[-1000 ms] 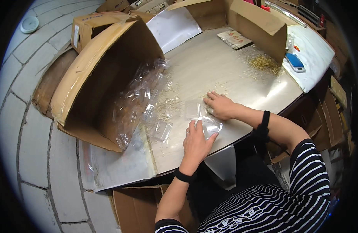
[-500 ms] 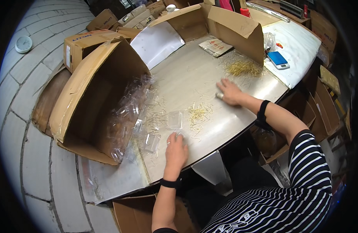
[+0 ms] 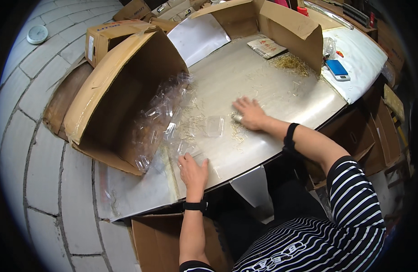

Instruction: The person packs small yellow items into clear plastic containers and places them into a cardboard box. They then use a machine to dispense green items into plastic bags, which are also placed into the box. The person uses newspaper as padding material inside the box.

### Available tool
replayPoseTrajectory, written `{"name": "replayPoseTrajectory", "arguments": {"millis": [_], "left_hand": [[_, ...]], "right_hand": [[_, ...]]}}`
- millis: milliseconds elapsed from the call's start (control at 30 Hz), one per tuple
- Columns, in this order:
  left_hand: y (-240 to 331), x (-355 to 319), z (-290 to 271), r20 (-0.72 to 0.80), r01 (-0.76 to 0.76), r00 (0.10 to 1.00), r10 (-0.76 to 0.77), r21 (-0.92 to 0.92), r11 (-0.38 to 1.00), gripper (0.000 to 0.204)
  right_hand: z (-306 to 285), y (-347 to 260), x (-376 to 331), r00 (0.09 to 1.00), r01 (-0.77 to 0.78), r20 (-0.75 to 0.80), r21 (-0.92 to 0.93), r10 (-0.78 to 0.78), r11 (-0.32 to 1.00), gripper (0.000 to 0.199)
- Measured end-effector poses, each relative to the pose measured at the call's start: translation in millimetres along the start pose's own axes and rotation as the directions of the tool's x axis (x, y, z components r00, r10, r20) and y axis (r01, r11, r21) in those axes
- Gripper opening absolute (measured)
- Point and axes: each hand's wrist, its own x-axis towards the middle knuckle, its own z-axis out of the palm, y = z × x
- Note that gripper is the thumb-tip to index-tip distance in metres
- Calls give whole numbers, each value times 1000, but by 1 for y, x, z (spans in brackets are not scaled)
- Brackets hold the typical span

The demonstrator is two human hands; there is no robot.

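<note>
My right hand (image 3: 250, 114), fingers spread and slightly blurred, is low over a small pile of thin gold-coloured wire pieces (image 3: 237, 134) and partly covers it. A pale wrap goes round one of its fingers. Left of that pile lies a clear plastic box (image 3: 214, 126). Nearer the table edge, my left hand (image 3: 193, 174) has its fingers stretched out and thumb apart, with nothing visibly held. Its fingertips are close to another clear plastic box (image 3: 186, 148); whether they touch it I cannot tell. A larger heap of gold wire pieces (image 3: 290, 64) sits at the far right.
A big open carton (image 3: 93, 97) lies on its side at the left, several clear plastic boxes (image 3: 161, 106) spilling out. A cardboard screen (image 3: 292, 21) stands at the back. Beyond it are a blue-topped scale (image 3: 338, 69) and white cloth (image 3: 363, 56). The metal tabletop (image 3: 218, 68) has scattered wires.
My right hand has moved left, from beside the small wire pile to over it. My left hand has shifted left and nearer me, its thumb now spread. The whole view has shifted a little.
</note>
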Motion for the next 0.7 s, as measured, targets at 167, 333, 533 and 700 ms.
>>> {"name": "replayPoseTrajectory", "arguments": {"millis": [167,333,533,700], "left_hand": [[-20,-13,0,-136,-127,985,103,-186,974,40],[-38,6,5,-206,-38,979,16,-103,994,38],[-18,23,1,-76,80,993,-89,-118,990,43],[-31,25,7,-174,32,983,-56,-141,990,37]], "right_hand": [[18,-32,-33,962,272,-18,-27,-273,962,52],[-6,-11,-71,983,180,-38,386,-179,905,51],[2,2,-70,956,-164,-221,152,195,975,61],[13,-43,-75,994,23,-107,13,-22,1000,64]]}}
